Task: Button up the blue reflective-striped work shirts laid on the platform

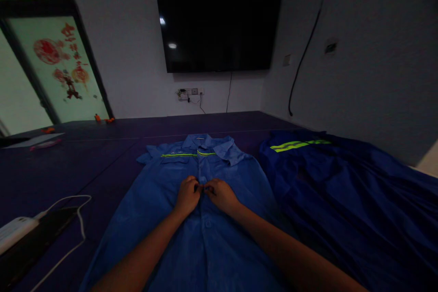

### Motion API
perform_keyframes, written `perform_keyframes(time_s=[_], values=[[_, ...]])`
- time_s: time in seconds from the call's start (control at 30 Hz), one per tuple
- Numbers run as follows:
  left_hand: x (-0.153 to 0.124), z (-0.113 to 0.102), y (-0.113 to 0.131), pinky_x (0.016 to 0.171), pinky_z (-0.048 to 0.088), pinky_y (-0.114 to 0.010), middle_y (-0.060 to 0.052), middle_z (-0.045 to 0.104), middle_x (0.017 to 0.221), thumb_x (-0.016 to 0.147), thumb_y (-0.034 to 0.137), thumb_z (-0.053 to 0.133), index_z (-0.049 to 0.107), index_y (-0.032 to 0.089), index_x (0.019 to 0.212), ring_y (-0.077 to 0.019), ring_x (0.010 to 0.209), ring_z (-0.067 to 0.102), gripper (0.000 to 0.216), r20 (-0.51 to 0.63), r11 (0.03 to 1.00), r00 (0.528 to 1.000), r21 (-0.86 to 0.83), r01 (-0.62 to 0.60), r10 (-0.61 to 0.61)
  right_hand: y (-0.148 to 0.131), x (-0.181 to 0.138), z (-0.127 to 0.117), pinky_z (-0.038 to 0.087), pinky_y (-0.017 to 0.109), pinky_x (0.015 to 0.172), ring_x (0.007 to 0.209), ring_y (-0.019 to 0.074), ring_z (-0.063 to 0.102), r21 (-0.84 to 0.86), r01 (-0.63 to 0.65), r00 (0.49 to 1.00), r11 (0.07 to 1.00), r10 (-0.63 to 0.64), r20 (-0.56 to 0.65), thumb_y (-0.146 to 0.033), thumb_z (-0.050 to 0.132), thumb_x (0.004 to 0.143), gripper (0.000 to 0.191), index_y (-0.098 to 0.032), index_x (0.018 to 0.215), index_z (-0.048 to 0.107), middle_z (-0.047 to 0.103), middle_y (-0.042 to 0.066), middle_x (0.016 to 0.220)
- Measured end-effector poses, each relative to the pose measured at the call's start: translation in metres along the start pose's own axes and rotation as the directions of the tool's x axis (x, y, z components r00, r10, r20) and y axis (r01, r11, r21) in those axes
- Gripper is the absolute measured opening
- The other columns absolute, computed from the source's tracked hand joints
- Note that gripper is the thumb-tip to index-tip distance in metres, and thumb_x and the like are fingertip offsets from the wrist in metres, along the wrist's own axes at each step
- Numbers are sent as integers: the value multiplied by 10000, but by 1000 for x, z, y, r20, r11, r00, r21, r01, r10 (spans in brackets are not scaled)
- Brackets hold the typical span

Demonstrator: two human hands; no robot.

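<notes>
A blue short-sleeved work shirt [164, 232] with a thin yellow-green chest stripe lies spread flat, collar away from me. My left hand [188, 195] is closed in a pinch on the shirt's front placket at mid-chest. Right beside it, my right hand [221, 194] pinches the same placket from the other side, the fingertips of both almost meeting. Whatever small part sits between the fingertips is hidden. Below the hands a button [208, 224] shows on the placket.
A darker blue garment [328, 182] with a yellow-green band lies to the right. At the left, a white power strip [18, 230] with a white cable [82, 223] rests beside a dark flat object. A wall-mounted television [219, 29] hangs beyond the purple surface [112, 146].
</notes>
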State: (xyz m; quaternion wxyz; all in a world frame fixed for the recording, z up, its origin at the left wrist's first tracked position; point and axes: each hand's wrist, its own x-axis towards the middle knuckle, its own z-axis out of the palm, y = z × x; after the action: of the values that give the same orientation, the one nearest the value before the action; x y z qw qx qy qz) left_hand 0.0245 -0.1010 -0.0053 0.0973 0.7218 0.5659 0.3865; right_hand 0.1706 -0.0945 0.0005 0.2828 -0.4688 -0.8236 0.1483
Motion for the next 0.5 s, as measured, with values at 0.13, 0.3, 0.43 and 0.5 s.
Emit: perform_keyframes(time_s=[0.13, 0.3, 0.43, 0.5], values=[[0, -6, -1, 798, 419, -301, -48, 597, 834, 720, 156, 519, 594, 171, 602, -172, 827, 559, 141, 56, 996, 998, -90, 9, -4, 2, -1, 0, 398, 216, 653, 708, 144, 573, 32, 31, 1000, 999, -30, -6, -162, 525, 757, 189, -196, 869, 674, 638, 38, 772], [0, -15, -3, 807, 431, -285, -40, 620, 838, 673, 136, 549, 617, 179, 592, -165, 835, 574, 114, 134, 979, 991, -204, 20, 7, 3, -3, 0, 408, 217, 683, 745, 147, 577, 52, 33, 999, 998, -31, -22, -137, 514, 755, 201, -181, 880, 665, 639, 40, 794], [-1, -17, -4, 825, 429, -291, -47, 626, 868, 662, 143, 567, 625, 180, 591, -174, 860, 578, 99, 131, 973, 991, -232, 16, 15, 2, -4, -1, 416, 217, 698, 776, 151, 582, 64, 22, 1000, 998, -21, -18, -132, 502, 765, 216, -175, 904, 661, 639, 50, 835], [-1, -16, -5, 831, 427, -299, -51, 628, 878, 658, 143, 574, 628, 179, 593, -178, 865, 578, 92, 117, 973, 993, -230, 25, 2, 0, -5, -2, 419, 215, 701, 779, 151, 583, 69, 20, 1000, 997, -19, -22, -120, 510, 757, 226, -179, 915, 661, 638, 51, 848]])
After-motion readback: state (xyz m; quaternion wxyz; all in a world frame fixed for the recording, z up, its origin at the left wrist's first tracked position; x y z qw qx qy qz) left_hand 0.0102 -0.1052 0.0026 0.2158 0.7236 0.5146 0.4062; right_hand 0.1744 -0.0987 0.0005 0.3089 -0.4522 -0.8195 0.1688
